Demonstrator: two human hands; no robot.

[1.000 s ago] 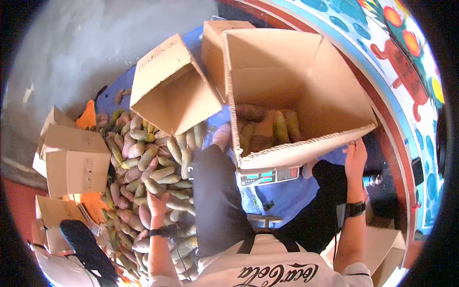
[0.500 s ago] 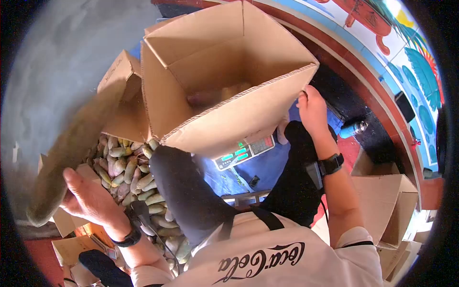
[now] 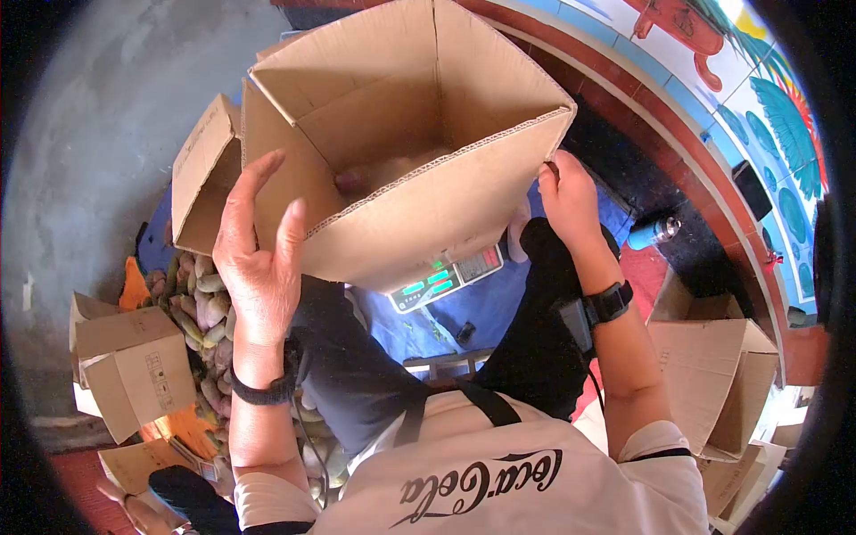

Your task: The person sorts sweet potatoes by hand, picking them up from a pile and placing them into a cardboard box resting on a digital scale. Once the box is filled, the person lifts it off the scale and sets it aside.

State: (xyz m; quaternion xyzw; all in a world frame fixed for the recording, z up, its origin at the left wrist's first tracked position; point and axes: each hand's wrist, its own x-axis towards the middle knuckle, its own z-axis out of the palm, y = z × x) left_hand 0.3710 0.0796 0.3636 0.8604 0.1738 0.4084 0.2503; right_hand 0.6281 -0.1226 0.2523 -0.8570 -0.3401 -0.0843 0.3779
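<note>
A large open cardboard box stands on a digital scale with lit green displays, between my knees. Part of a reddish, elongated root vegetable shows inside; the box's front wall hides the rest. My left hand is raised at the box's left front corner, empty, with fingers and thumb apart. At the right side, my right hand has its fingers curled on the box's edge. Left of my leg lies a pile of elongated, greenish-pink root vegetables.
A smaller open carton sits against the big box's left side. More cartons stand at the left and right. A blue bottle lies near the tiled wall at right. Blue sheeting covers the floor under the scale.
My left hand has moved right and up from the far left to the box's corner. The long, blurred root vegetable beside it is gone from view. My right hand stays at the box.
</note>
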